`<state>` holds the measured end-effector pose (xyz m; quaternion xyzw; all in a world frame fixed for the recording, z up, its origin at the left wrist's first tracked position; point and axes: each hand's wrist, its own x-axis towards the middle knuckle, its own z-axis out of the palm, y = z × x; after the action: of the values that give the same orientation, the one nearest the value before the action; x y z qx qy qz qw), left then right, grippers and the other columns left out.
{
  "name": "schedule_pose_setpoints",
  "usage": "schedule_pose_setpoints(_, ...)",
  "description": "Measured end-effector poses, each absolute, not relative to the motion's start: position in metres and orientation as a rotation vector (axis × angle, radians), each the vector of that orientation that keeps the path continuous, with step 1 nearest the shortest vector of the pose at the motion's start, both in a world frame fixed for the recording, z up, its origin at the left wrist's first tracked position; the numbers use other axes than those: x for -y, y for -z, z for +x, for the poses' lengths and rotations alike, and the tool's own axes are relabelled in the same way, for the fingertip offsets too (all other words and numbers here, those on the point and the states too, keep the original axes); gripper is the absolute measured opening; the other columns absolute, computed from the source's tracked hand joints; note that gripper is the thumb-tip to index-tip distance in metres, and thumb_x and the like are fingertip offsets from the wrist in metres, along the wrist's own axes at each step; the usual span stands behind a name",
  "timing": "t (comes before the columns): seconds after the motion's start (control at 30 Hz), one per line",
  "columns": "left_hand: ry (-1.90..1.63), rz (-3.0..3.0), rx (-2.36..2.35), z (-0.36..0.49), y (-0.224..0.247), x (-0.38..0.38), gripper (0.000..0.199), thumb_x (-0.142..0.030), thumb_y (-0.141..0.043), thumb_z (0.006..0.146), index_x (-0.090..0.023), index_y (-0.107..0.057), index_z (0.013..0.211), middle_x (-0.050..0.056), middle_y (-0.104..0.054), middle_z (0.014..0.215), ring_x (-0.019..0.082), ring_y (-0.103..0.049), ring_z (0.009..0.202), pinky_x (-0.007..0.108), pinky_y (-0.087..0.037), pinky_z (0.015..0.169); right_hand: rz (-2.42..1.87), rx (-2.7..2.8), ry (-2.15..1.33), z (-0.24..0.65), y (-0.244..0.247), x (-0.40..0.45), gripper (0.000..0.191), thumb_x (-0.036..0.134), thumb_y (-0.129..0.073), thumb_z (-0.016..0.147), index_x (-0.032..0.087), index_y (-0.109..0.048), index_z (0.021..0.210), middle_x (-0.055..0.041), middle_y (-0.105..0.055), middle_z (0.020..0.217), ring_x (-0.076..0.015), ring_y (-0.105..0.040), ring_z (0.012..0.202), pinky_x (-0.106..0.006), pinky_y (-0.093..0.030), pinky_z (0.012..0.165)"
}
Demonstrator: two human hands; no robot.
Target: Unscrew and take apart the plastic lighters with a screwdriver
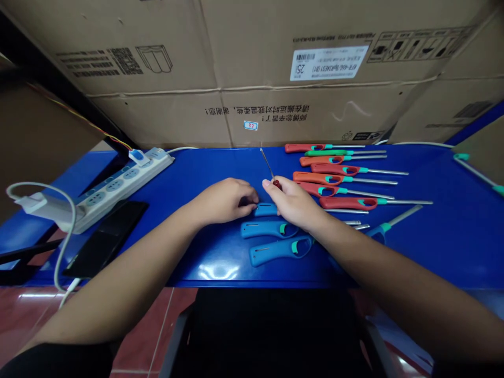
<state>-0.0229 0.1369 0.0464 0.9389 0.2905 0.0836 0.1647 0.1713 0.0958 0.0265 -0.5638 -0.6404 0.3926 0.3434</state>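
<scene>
My right hand [293, 202] is wrapped round a screwdriver [268, 163] with a dark red handle, its thin metal shaft pointing up and away. Beneath that hand lies a blue long-necked lighter [265, 210], its middle covered by the hand. At the rear end of this lighter, my left hand [228, 200] has its thumb and fingers curled together in a pinch. Nearer to me rest a second blue lighter [262, 229] and a third blue lighter [271, 253], both with green triggers. My right forearm covers part of another blue lighter [378, 232].
Several red, orange and green lighters [342, 169] lie in a column at the back right of the blue table [208, 164]. To the left are a power strip [122, 184] with cables and a black phone-like slab [106, 239]. A cardboard wall [165, 115] stands behind.
</scene>
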Motion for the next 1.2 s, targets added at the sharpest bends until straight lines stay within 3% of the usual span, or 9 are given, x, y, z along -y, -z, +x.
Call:
schedule_pose_setpoints(0.2,-0.096,2.859,-0.782,-0.019,-0.048,-0.133,0.016,-0.017,-0.061,0.085,-0.019,-0.074,0.095,0.004,-0.075,0.096,0.017,-0.069,0.084,0.026,-0.05,0.075,-1.444,1.703,-0.971,0.171,-0.025,-0.098,0.037,0.05,-0.046,0.096,0.022,-0.045,0.073,0.006,-0.045,0.062,-0.0124,-0.045,0.061,-0.027,-0.032,0.061)
schedule_pose_setpoints(0.37,0.239,3.103,-0.804,-0.004,-0.062,-0.129,0.016,-0.019,-0.057,0.086,-0.017,-0.073,0.088,0.008,-0.074,0.09,0.021,-0.069,0.078,0.03,-0.05,0.069,-1.45,1.728,-0.911,0.171,-0.022,-0.102,0.035,0.045,-0.047,0.097,0.022,-0.046,0.071,0.0043,-0.051,0.067,-0.0131,-0.048,0.068,-0.027,-0.032,0.065)
schedule_pose_setpoints(0.53,0.529,3.121,-0.741,0.014,-0.076,-0.134,0.012,-0.018,-0.06,0.077,-0.016,-0.072,0.08,0.009,-0.073,0.08,0.021,-0.064,0.067,0.03,-0.043,0.06,-1.435,1.704,-0.92,0.172,-0.023,-0.102,0.034,0.042,-0.048,0.098,0.021,-0.046,0.071,0.0033,-0.055,0.07,-0.0128,-0.051,0.071,-0.026,-0.033,0.065)
schedule_pose_setpoints(0.7,0.623,2.949,-0.747,0.023,-0.086,-0.143,0.013,-0.019,-0.06,0.073,-0.02,-0.073,0.077,0.003,-0.072,0.073,0.016,-0.058,0.06,0.028,-0.037,0.055,-1.47,1.594,-1.013,0.173,-0.023,-0.104,0.033,0.045,-0.042,0.1,0.022,-0.048,0.076,0.0046,-0.052,0.061,-0.0126,-0.053,0.057,-0.025,-0.036,0.056)
schedule_pose_setpoints(0.8,0.634,2.749,-0.97,0.028,-0.088,-0.145,0.015,-0.023,-0.061,0.072,-0.02,-0.075,0.08,0.002,-0.073,0.075,0.015,-0.058,0.062,0.026,-0.038,0.058,-1.488,1.535,-1.06,0.172,-0.024,-0.104,0.033,0.045,-0.042,0.1,0.023,-0.045,0.075,0.0063,-0.047,0.057,-0.0119,-0.053,0.048,-0.024,-0.036,0.05)
schedule_pose_setpoints(0.97,0.685,2.489,-1.349,0.037,-0.083,-0.146,0.028,-0.038,-0.057,0.079,-0.016,-0.073,0.073,0.004,-0.071,0.066,0.014,-0.058,0.055,0.025,-0.038,0.053,-1.5,1.512,-1.065,0.172,-0.026,-0.103,0.033,0.045,-0.044,0.099,0.023,-0.044,0.074,0.0059,-0.048,0.056,-0.0123,-0.054,0.049,-0.024,-0.037,0.049)
schedule_pose_setpoints(1.1,0.662,2.449,-1.35,0.031,-0.081,-0.147,0.041,-0.035,-0.039,0.093,-0.015,-0.071,0.081,0.005,-0.075,0.075,0.012,-0.064,0.059,0.022,-0.044,0.059,-1.495,1.524,-1.056,0.172,-0.026,-0.103,0.033,0.045,-0.043,0.099,0.023,-0.046,0.075,0.0052,-0.05,0.058,-0.0119,-0.054,0.05,-0.024,-0.038,0.051)
schedule_pose_setpoints(1.2,0.57,2.616,-1.233,0.02,-0.082,-0.142,0.041,-0.036,-0.037,0.098,-0.014,-0.071,0.098,0.011,-0.076,0.099,0.017,-0.069,0.08,0.025,-0.049,0.072,-1.486,1.542,-1.032,0.172,-0.024,-0.103,0.032,0.045,-0.044,0.099,0.023,-0.049,0.076,0.0044,-0.052,0.06,-0.0125,-0.055,0.054,-0.024,-0.039,0.054)
